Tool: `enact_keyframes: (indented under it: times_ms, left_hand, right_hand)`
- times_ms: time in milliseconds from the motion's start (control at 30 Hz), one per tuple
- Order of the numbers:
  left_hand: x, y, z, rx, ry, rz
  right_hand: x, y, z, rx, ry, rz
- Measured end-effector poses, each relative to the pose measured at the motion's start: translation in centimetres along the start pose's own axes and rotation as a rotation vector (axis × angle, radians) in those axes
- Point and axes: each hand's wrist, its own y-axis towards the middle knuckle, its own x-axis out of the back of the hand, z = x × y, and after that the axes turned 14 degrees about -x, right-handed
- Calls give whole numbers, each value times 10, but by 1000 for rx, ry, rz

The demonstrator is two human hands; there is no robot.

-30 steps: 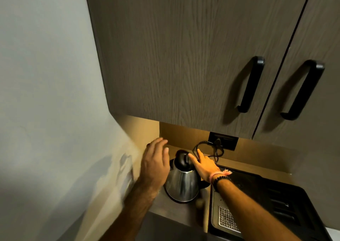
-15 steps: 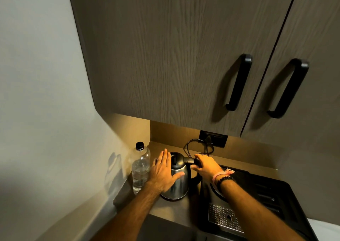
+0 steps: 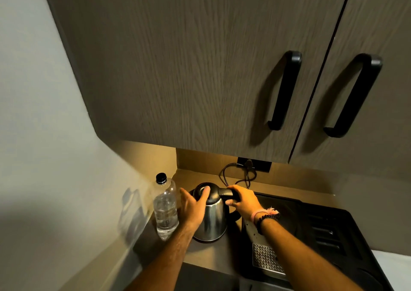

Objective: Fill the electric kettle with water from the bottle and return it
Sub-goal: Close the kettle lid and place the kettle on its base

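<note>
Both hands work a stainless-steel electric kettle with a black lid [image 3: 210, 220] on a brown desk [image 3: 200, 254] set in a corner under dark wood-grain wall cabinets [image 3: 200, 68]. Two curved black handles [image 3: 287, 90] hang on the cabinet doors overhead. At right, a black tray with a perforated metal drip grate [image 3: 333, 235] lies on the desk, just beside the kettle. The kettle stands upright between the tray and a clear plastic water bottle with a black cap [image 3: 165, 208], which stands upright near the pale side wall [image 3: 44, 135] and holds water in its lower part. The left hand [image 3: 193, 210] rests against the kettle's side, fingers spread, with fingertips [image 3: 206, 189] laid on the black lid. The right hand [image 3: 242, 201], wearing a pink band and a dark beaded bracelet [image 3: 264, 218] at the wrist, is closed around the kettle's black handle [image 3: 226, 194]. Behind the kettle, a black power cord [image 3: 238, 175] loops up to a dark wall socket [image 3: 254, 164] beneath the cabinets.
</note>
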Motion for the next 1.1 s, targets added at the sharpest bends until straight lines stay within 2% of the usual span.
enact_keyframes:
  times_ms: [67, 167, 333, 633, 900, 1100]
  left_hand:
    - [-5, 2, 3, 70, -105, -51]
    - [-5, 1, 5, 85, -219, -112]
    - [-9, 1, -7, 49, -257, -110]
    - [-49, -4, -92, -120, -326, 30]
    - [-119, -30, -135, -160, -412, 220]
    - [-147, -39, -138, -157, -389, 270]
  right_hand:
    - [0, 0, -3, -18, 72, -1]
    - [-1, 0, -3, -13, 122, 4]
    - [14, -5, -7, 19, 172, -38]
    - [102, -23, -39, 61, 190, -239]
    - [158, -38, -106, -66, 196, -311]
    - [168, -37, -139, -122, 228, -279]
